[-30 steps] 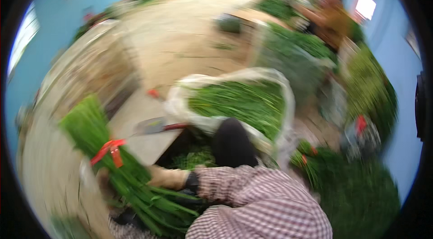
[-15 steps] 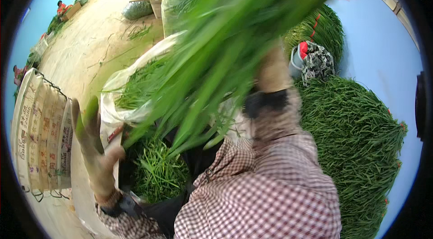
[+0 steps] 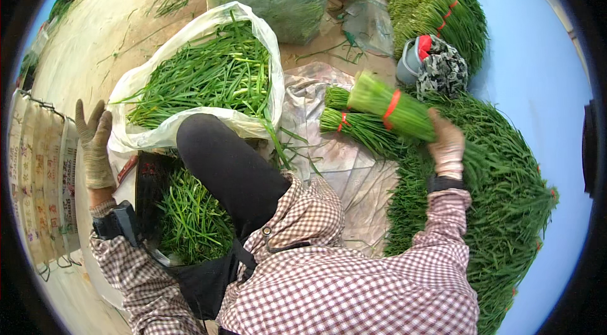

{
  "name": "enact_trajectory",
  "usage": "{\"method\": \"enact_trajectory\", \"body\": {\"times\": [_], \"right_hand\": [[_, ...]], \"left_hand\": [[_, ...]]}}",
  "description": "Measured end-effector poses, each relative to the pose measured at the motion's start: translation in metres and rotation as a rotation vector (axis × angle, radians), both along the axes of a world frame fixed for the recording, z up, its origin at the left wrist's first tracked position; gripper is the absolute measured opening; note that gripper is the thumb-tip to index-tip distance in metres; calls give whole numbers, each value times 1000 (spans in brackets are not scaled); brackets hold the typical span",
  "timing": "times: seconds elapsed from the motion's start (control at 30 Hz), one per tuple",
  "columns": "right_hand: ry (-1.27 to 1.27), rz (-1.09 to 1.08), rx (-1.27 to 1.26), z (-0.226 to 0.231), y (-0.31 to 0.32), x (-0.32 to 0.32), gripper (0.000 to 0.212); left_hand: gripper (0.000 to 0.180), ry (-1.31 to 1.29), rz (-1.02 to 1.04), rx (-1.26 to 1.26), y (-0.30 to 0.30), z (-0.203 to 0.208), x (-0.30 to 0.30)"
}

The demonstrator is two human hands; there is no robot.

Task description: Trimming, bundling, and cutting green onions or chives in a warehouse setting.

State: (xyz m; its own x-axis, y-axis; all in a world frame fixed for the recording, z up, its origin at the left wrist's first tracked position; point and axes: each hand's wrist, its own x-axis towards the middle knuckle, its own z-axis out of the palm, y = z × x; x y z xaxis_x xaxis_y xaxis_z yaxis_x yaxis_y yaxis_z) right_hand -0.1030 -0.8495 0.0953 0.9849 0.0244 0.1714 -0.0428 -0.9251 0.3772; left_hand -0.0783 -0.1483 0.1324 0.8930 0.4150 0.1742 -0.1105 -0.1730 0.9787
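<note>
- Bundle of long green leaves, tied with a red band, sits in the right hand, beside the top of the leaf pile.
- Right arm: the checked sleeve runs up from the lower edge, and the gloved hand lies beyond it.
- Right fingers: closed around the bundle on the leafy side of the band; some are hidden.
- The pale cut end points up and left, away from the fingers; the leaves trail past the hand toward the pile. Whether they touch it, I cannot tell.
- Two tied bundles lie side by side just below and left of the held one, by the sheet.
- Left arm: bent at the lower left, the gloved left hand raised with fingers pointing up and spread wide.
- That hand is between the crates and the white sack of loose leaves, well apart from the held bundle.
</note>
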Motion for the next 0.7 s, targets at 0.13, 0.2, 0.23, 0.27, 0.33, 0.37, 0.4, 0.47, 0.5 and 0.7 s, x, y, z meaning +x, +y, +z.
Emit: {"method": "enact_trajectory", "body": {"times": [0.13,0.2,0.23,0.27,0.33,0.37,0.4,0.47,0.5,0.7], "right_hand": [[570,-96,-92,-120,8,18,78],[665,-39,-37,-160,5,21,78],[662,23,-27,-187,1,26,78],[662,84,-12,-211,0,30,78],[667,159,63,-234,8,38,75],[647,159,89,-242,6,41,81],[626,157,117,-251,2,44,87],[622,79,24,-257,-9,41,91],[660,-78,-5,-248,8,43,81],[590,-299,328,-240,107,42,66]], "left_hand": [[66,275,209,135,93,-30,-13],[80,291,311,128,116,-48,-35],[80,344,279,119,156,-52,-50],[81,401,248,114,196,-54,-67],[67,420,334,114,227,-44,-93],[55,424,400,89,229,-38,-96],[46,424,465,65,232,-32,-96],[90,354,497,123,151,-20,-77],[89,327,505,110,142,-11,-78],[87,327,425,169,165,-12,-85]]}}
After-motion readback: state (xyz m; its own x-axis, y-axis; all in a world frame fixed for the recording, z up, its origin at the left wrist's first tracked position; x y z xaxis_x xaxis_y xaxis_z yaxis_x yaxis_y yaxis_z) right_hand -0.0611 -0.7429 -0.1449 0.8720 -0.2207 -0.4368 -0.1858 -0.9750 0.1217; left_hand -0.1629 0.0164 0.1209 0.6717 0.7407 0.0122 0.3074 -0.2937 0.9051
